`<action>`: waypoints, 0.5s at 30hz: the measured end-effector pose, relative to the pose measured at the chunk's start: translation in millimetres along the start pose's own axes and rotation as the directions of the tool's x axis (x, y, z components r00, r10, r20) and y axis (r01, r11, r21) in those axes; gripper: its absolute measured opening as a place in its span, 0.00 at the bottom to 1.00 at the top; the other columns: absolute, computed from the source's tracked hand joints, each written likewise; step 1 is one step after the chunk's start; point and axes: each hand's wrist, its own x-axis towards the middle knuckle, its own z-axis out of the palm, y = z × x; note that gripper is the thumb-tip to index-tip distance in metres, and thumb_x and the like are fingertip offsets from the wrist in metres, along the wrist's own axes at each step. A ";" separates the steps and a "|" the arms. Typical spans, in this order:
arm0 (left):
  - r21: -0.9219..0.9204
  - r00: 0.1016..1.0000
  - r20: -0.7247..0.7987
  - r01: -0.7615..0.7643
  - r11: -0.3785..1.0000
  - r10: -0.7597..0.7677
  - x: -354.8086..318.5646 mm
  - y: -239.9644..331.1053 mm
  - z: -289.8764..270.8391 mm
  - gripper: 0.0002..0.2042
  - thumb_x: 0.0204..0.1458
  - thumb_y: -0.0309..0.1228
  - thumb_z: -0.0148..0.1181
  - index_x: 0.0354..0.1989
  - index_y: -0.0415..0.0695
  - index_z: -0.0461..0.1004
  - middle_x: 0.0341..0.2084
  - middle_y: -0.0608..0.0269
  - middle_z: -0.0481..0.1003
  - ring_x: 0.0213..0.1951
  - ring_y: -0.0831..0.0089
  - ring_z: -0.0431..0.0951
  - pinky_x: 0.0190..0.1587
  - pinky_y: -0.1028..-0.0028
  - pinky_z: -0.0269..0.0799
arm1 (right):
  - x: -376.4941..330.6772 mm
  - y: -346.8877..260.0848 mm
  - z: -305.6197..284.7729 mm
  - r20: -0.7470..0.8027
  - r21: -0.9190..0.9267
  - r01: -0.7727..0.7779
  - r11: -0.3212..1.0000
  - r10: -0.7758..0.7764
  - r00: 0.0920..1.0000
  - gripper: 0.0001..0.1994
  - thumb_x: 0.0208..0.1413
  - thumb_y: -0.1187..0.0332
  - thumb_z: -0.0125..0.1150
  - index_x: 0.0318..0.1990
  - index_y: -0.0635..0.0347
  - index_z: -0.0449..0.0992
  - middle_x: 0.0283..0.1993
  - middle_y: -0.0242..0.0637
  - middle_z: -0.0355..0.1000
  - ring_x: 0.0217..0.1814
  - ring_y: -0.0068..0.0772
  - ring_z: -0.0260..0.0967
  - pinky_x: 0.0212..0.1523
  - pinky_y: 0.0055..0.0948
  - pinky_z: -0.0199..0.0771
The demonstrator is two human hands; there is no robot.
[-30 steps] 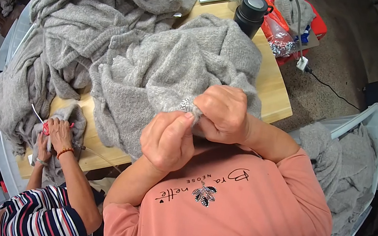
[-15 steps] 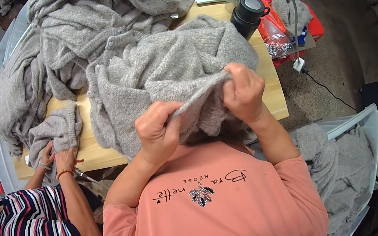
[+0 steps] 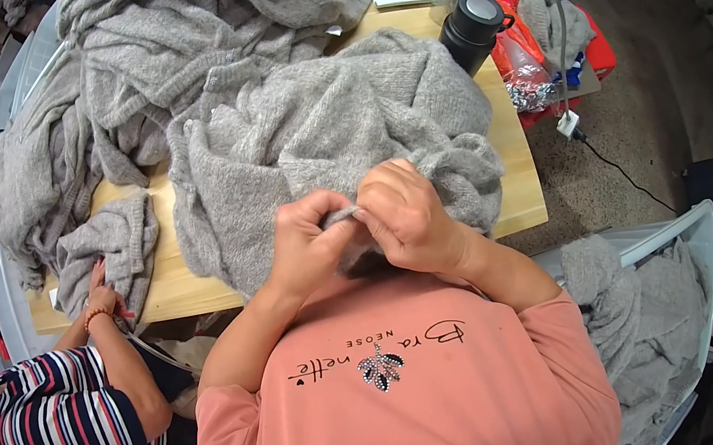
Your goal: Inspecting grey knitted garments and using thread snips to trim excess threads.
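Note:
A grey knitted garment [image 3: 337, 114] lies bunched on the wooden table in front of me, its near edge drawn up toward my chest. My left hand [image 3: 312, 238] is closed, pinching that edge between thumb and curled fingers. Right beside it, my right hand [image 3: 405, 215] also grips the edge, the two sets of fingertips almost touching. Only a short bit of knit shows between them. Folds of the garment hide what lies under my hands.
More grey knitwear [image 3: 165, 8] is heaped at the left. A co-worker's hand [image 3: 102, 300] touches a grey piece [image 3: 114, 247] at the near-left table corner. A black flask [image 3: 472, 31] stands at the table's far side. On my right, a plastic bin [image 3: 697, 225] holds grey knits.
My right hand has moved left and toward me, up against my left hand; the stretched edge between them is now short. The co-worker's hands have shifted a little on the grey piece.

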 end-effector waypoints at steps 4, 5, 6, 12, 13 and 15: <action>-0.284 0.988 0.068 0.156 0.946 -0.142 -1.7 1.2 -0.3 0.02 0.42 0.21 0.56 0.23 0.35 0.72 0.18 0.70 0.71 0.22 0.86 0.66 0.25 0.83 0.63 | -1.0 10.0 5.5 0.001 0.072 -0.073 0.995 0.073 0.997 0.04 0.42 0.78 0.54 0.26 0.63 0.66 0.26 0.38 0.64 0.28 0.40 0.61 0.32 0.32 0.59; -0.285 0.987 0.078 0.157 0.946 -0.140 -1.8 0.7 -1.5 0.02 0.42 0.21 0.56 0.23 0.35 0.72 0.18 0.70 0.71 0.22 0.86 0.66 0.25 0.83 0.63 | -0.3 9.4 5.5 -0.002 0.065 -0.079 0.995 0.079 0.997 0.04 0.42 0.78 0.54 0.26 0.63 0.66 0.26 0.38 0.64 0.28 0.40 0.61 0.32 0.32 0.59; -0.428 0.990 0.060 0.139 0.893 -0.125 -1.7 0.8 -4.3 0.02 0.43 0.21 0.56 0.24 0.35 0.72 0.19 0.69 0.71 0.23 0.85 0.66 0.26 0.83 0.63 | 2.7 8.8 5.7 -0.034 0.081 -0.045 0.996 0.048 0.998 0.04 0.43 0.77 0.54 0.27 0.63 0.66 0.27 0.38 0.64 0.29 0.40 0.62 0.32 0.32 0.59; -0.683 0.989 -0.063 0.056 0.728 -0.135 6.2 -2.9 -27.2 0.02 0.46 0.21 0.53 0.24 0.36 0.70 0.22 0.64 0.73 0.24 0.81 0.70 0.31 0.80 0.65 | -12.3 35.9 -45.8 -0.017 -0.078 -0.237 0.968 0.236 0.971 0.11 0.42 0.73 0.59 0.35 0.62 0.71 0.33 0.37 0.68 0.35 0.37 0.65 0.40 0.30 0.62; -0.683 0.989 -0.059 0.057 0.729 -0.133 7.4 -1.6 -29.2 0.02 0.46 0.21 0.53 0.24 0.36 0.70 0.22 0.64 0.73 0.24 0.81 0.70 0.31 0.80 0.65 | -28.2 52.0 -55.7 0.133 0.023 -0.368 0.930 0.362 0.923 0.11 0.42 0.73 0.60 0.35 0.63 0.71 0.32 0.36 0.68 0.34 0.35 0.65 0.39 0.28 0.63; -0.725 0.989 -0.059 0.052 0.687 -0.137 8.6 3.8 -32.8 0.02 0.45 0.21 0.53 0.26 0.36 0.70 0.23 0.62 0.74 0.25 0.79 0.71 0.32 0.79 0.67 | -49.9 61.8 -63.7 0.137 0.143 -0.472 0.870 0.455 0.880 0.08 0.42 0.75 0.59 0.33 0.64 0.71 0.31 0.35 0.69 0.34 0.30 0.65 0.38 0.25 0.63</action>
